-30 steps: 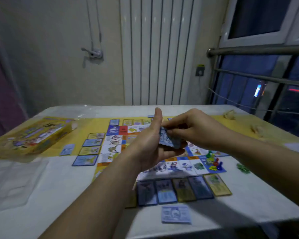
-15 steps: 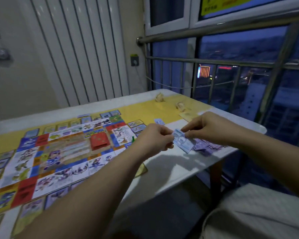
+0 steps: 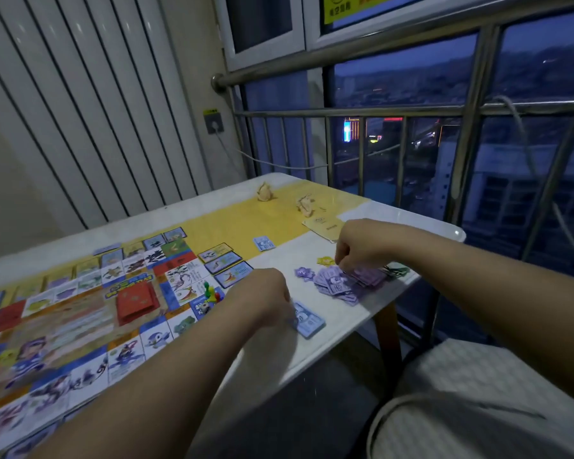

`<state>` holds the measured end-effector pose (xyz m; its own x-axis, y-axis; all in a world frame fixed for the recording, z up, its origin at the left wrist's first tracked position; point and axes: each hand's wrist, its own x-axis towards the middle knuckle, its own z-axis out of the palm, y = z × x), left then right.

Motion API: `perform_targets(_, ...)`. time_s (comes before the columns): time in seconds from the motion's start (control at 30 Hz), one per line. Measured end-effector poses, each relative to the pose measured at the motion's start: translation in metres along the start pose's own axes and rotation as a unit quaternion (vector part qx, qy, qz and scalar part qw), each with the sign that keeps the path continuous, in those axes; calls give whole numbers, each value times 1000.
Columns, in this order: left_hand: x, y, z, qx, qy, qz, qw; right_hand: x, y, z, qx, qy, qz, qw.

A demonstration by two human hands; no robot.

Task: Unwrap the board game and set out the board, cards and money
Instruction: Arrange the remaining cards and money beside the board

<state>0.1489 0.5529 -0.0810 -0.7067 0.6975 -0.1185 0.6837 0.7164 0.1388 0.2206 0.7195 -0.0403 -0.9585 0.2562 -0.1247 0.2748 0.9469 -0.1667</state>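
Two hands: we are reaching both over the right end of the bench (image 3: 352, 329), forearms bare.
Left hand (image 3: 262, 299): we are curling its fingers down onto the left end of the blue notes (image 3: 309, 321), gripping them there.
Blue notes: they are lying flat on the white bench top, near its right edge.
Right hand (image 3: 362, 246): we are digging its curled fingers into the purple notes (image 3: 340, 284), pinching some at the heap's far side.
Purple notes: they are lying in a loose heap, farther and to the right of the blue notes, apart from them.
Board (image 3: 80, 313): it is lying flat on the left, carrying a red card deck (image 3: 136, 301) at its middle and coloured pawns (image 3: 211, 291) by its right edge.
Cards (image 3: 227, 263): three are lying in a row just beside the board's far right side.
Single blue note (image 3: 263, 243): it is lying alone on the yellow strip, farther off.
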Motion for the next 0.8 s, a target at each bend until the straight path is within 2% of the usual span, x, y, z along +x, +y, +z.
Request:
perform_targets(0.07, 1, 5, -2, 22, 50, 30, 998, -3, 0, 0, -5, 2, -13, 1000)
perform_targets(0.17, 6, 18, -4, 40, 116, 156, 980, -13, 4, 4, -28, -3, -34, 999)
perform_targets(0.27, 11, 31, -3, 66, 82, 254, 961, -22, 12, 8, -69, 16, -52, 996)
perform_targets(0.4, 21, 31, 2, 96, 29, 275, 956, -35, 28, 10, -89, 30, -70, 993)
perform_targets(0.53, 32, 35, 1, 127, 25, 290, 948, -38, 42, 23, -104, -1, -105, 989)
perform_targets(0.8, 45, 46, -11, 237, 6, 324, 916, -27, 53, 21, -80, -12, -128, 988)
